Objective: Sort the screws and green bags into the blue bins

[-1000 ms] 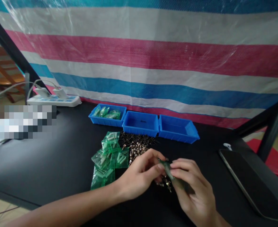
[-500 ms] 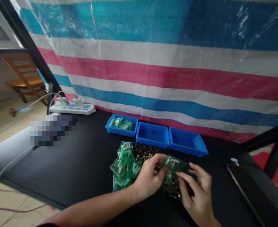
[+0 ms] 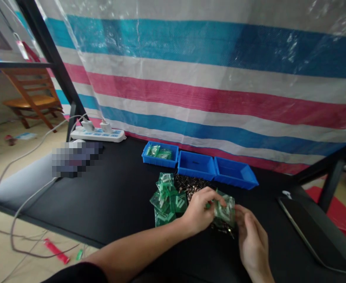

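A small clear green plastic bag (image 3: 228, 206) with pale pieces inside is held up between my hands. My left hand (image 3: 200, 210) is closed on its left side, fingers bent over the upper part. At the bag's right edge is my right hand (image 3: 253, 239), its fingers together and seeming to pinch that edge; the fingertips are partly hidden. Just below the bag lie dark and brassy screws (image 3: 228, 230). Left of my left hand, several similar green bags (image 3: 164, 196) lie in a heap. Behind it spreads a pile of dark and coppery screws (image 3: 190, 184).
Three blue bins stand in a row at the back: the left bin (image 3: 161, 162) holds green bags, beside the middle bin (image 3: 196, 173) and right bin (image 3: 236, 181). A phone-like dark slab (image 3: 314, 236) lies right. A power strip (image 3: 97, 134) and cable (image 3: 28, 196) are left.
The bag has turned and shifted slightly right, with my left fingers now over its upper part. My right fingers, spread before, have come together at its right edge. The camera view has shifted.
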Demonstrator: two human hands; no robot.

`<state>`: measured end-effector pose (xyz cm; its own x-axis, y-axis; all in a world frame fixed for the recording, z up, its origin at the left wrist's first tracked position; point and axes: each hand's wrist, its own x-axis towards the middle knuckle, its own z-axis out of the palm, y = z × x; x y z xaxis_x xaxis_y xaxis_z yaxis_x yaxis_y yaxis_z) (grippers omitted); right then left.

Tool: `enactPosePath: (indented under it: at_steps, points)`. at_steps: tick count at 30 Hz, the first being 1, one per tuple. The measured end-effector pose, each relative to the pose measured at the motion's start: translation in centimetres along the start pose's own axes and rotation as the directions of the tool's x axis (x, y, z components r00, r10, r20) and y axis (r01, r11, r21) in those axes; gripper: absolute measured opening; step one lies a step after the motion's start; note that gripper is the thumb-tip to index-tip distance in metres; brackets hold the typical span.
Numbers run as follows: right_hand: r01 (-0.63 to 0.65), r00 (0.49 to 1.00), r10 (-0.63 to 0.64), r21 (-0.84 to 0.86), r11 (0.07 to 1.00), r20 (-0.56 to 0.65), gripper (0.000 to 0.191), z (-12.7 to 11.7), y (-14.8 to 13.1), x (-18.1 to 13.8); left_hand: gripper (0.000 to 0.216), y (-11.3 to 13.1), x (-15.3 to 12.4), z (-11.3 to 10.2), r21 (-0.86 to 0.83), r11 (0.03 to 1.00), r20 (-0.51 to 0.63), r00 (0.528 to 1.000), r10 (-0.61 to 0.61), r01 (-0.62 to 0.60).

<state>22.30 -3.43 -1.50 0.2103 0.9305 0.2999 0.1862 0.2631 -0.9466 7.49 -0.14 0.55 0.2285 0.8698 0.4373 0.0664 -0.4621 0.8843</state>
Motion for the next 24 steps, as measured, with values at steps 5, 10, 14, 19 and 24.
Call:
enactPosePath:
  at_steps: [5, 10, 14, 19, 24]
  points:
    - [-0.159, 0.979, 0.12, 0.246, 0.956, 0.165, 0.017, 0.9, -1.4, 1.9, 0.041, 0.6, 0.6, -0.8, -0.041, 0.997, 0.094, 0.993, 0.072, -0.068]
    - [-0.074, 0.977, 0.045, 0.136, 0.988, 0.207, 0.018, 2.3, -3.0, 6.1, 0.031, 0.0, 2.0, -2.0, -0.133, 0.991, 0.008, 1.0, 0.005, -0.004]
    - [-0.036, 0.972, 0.007, 0.12, 0.992, 0.233, 0.02, 5.3, -3.1, 8.3, 0.045, -1.3, 3.2, -3.2, -0.2, 0.979, -0.162, 0.983, -0.083, 0.05]
    - [0.042, 0.98, -0.056, 0.076, 0.996, 0.192, 0.021, 7.2, -1.4, 7.9, 0.031, -2.8, 4.3, -4.5, -0.193, 0.974, -0.191, 0.969, -0.158, 0.12]
    - [0.13, 0.983, -0.122, -0.05, 0.99, 0.138, 0.02, 6.1, -0.2, 6.9, 0.018, -3.3, 4.3, -4.6, -0.166, 0.976, -0.197, 0.965, -0.174, 0.142]
